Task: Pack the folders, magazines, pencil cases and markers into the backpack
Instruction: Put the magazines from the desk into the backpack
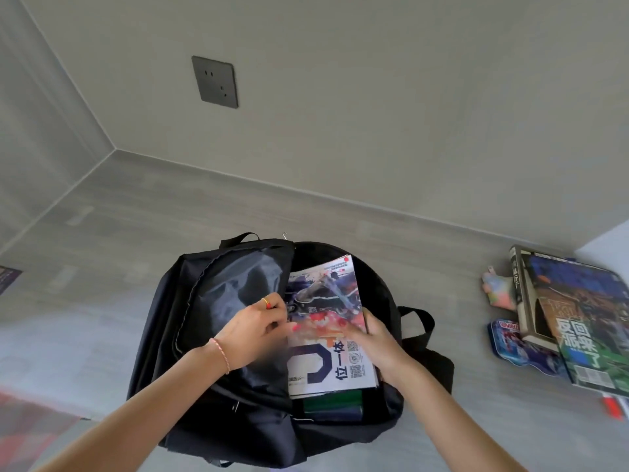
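A black backpack [204, 386] lies open on the grey floor. A magazine [326, 362] with a white and blue cover lies in its main compartment, on top of green and blue folders [332, 405]. My left hand [253, 330] holds back the compartment's front flap at the magazine's left edge, fingers curled on the fabric. My right hand [372, 342] grips the magazine's right edge. To the right on the floor lie a stack of magazines [578, 321], a blue pencil case [514, 345], a pastel pencil case [498, 289] and a red marker [612, 405].
Grey walls meet in a corner behind the backpack, with a dark wall socket [215, 81] above. A red patterned mat [23, 420] lies at the bottom left. A dark printed sheet [8, 275] peeks in at the left edge.
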